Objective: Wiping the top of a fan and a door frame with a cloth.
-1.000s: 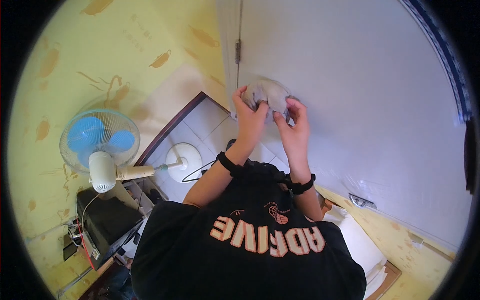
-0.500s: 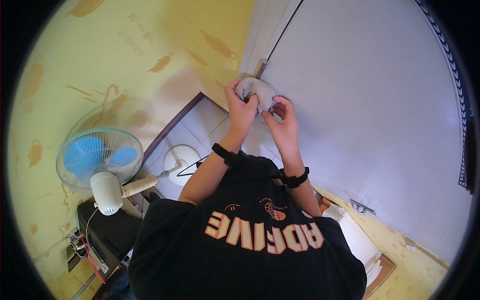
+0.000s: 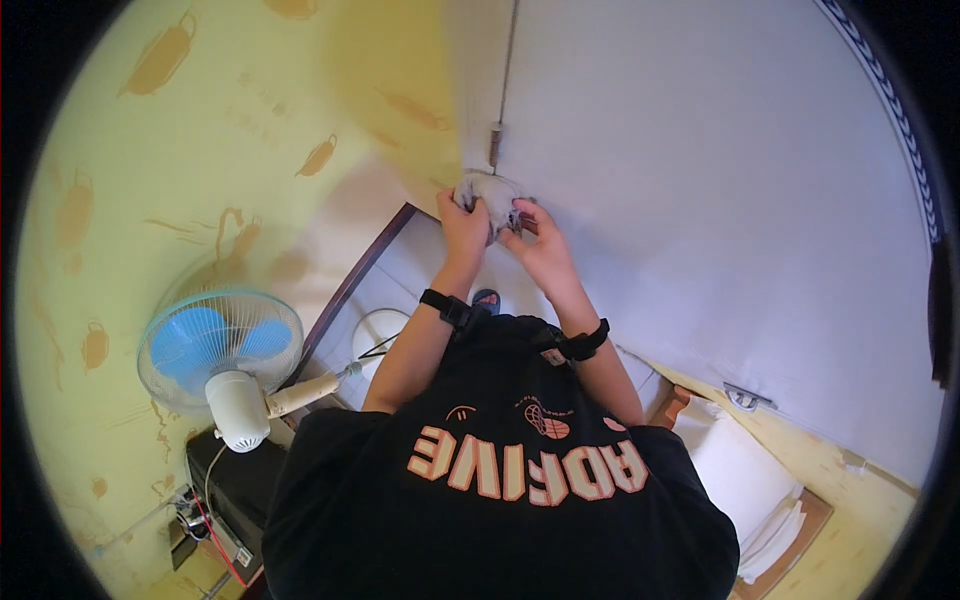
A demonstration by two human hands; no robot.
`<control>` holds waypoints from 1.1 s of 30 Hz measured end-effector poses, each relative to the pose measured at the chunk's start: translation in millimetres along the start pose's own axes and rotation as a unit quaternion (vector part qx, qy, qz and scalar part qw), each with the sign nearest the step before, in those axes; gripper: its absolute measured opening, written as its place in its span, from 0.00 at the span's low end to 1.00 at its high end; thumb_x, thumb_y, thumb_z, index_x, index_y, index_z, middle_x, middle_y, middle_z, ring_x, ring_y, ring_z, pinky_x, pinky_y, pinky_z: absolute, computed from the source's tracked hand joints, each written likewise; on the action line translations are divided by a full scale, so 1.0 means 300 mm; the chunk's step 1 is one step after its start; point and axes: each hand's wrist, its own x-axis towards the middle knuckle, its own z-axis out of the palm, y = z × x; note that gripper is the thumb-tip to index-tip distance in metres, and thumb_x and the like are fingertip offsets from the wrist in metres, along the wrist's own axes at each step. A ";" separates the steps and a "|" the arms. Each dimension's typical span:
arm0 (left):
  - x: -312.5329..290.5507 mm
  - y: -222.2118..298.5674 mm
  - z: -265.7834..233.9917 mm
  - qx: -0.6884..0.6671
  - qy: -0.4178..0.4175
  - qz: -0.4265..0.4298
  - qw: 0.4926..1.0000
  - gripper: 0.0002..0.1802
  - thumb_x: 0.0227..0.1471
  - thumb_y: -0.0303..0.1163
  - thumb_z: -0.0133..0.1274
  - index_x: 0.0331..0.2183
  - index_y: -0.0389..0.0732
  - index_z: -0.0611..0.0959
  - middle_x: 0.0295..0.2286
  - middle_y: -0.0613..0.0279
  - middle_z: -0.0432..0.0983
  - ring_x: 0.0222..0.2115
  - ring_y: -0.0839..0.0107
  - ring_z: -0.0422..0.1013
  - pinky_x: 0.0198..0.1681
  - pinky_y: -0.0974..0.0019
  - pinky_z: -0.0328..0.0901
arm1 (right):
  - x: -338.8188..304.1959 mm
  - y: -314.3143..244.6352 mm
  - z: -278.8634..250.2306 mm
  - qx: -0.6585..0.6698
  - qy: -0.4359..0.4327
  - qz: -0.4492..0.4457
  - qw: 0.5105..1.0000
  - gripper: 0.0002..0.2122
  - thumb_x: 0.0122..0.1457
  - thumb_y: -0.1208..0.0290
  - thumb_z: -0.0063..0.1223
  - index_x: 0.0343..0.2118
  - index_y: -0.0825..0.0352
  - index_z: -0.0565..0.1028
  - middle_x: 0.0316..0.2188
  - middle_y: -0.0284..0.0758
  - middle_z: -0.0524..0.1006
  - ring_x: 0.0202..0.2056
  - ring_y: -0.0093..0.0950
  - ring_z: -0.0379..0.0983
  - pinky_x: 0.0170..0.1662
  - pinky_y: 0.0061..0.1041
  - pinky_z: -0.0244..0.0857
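A crumpled pale grey cloth [image 3: 492,188] with dark marks is bunched between my two hands, just below a metal hinge [image 3: 495,147] on the white door [image 3: 700,200]. My left hand [image 3: 464,232] grips the cloth's left side, its thumb pressed into the folds. On the other side, my right hand [image 3: 543,245] pinches the lower right part with thumb and fingers. Part of the cloth is covered by my fingers. Whether it touches the door or hinge I cannot tell.
To the left stands a fan [image 3: 220,350] with blue blades, its round base on the tiled floor. A yellow patterned wall [image 3: 250,130] meets the door frame. Black equipment [image 3: 225,490] with cables sits lower left. A wooden seat with a white cover [image 3: 730,450] is at lower right.
The whole view has shifted and turned a little, so the fan sits lower and more to the right. A sandalled foot now shows beyond my shirt. Both hands keep hold of the cloth.
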 end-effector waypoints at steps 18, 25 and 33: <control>-0.550 -0.050 0.296 -0.003 -0.140 -0.050 0.989 0.25 0.56 0.28 0.59 0.49 0.25 0.68 0.48 0.44 0.67 0.49 0.61 0.69 0.54 0.58 0.67 | -0.382 0.045 -0.514 -0.068 0.026 0.059 0.996 0.32 0.53 0.67 0.68 0.61 0.71 0.70 0.56 0.51 0.73 0.56 0.47 0.74 0.60 0.38 0.68; -0.945 -0.198 0.517 0.049 -0.149 -0.036 0.987 0.25 0.56 0.22 0.51 0.53 0.28 0.62 0.51 0.46 0.65 0.51 0.64 0.69 0.53 0.59 0.69 | -0.666 0.035 -0.849 -0.179 0.063 0.070 0.979 0.34 0.53 0.66 0.66 0.63 0.72 0.68 0.57 0.57 0.70 0.57 0.54 0.72 0.60 0.42 0.69; -1.368 -0.408 0.789 0.135 -0.292 0.011 0.947 0.30 0.51 0.31 0.58 0.49 0.21 0.68 0.51 0.34 0.62 0.56 0.45 0.61 0.62 0.46 0.56 | -0.997 0.129 -1.167 -0.252 0.251 0.133 0.925 0.32 0.51 0.69 0.64 0.62 0.73 0.70 0.54 0.57 0.69 0.54 0.55 0.72 0.58 0.42 0.70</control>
